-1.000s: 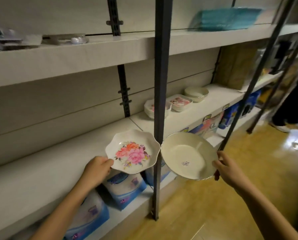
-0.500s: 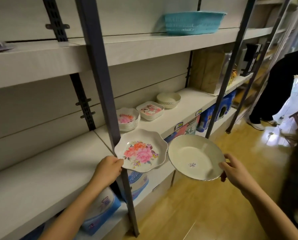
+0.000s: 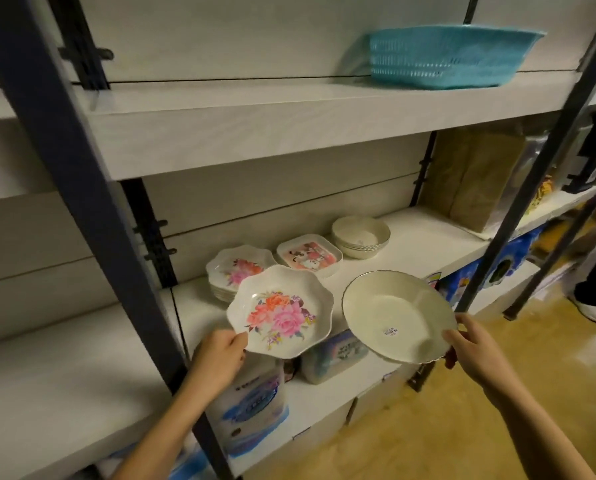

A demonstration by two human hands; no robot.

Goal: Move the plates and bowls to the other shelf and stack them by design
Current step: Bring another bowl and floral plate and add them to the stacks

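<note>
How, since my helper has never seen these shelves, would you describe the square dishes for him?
Find the white shelf below the one with the turquoise basket. Three stacks stand in a row near its back; the square dishes are the middle one, between scalloped floral plates and round cream bowls. They alone have straight sides and a pink cartoon picture.

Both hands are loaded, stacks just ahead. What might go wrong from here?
1. Each plate is held only at one edge: the left hand pinches the floral plate, the right hand the cream plate; either might slip.
2. The cream plate looks near the dark upright post and may clip it.
3. Only cream bowls, no cream plate pile, show on the shelf, so it may get stacked wrongly.
</note>
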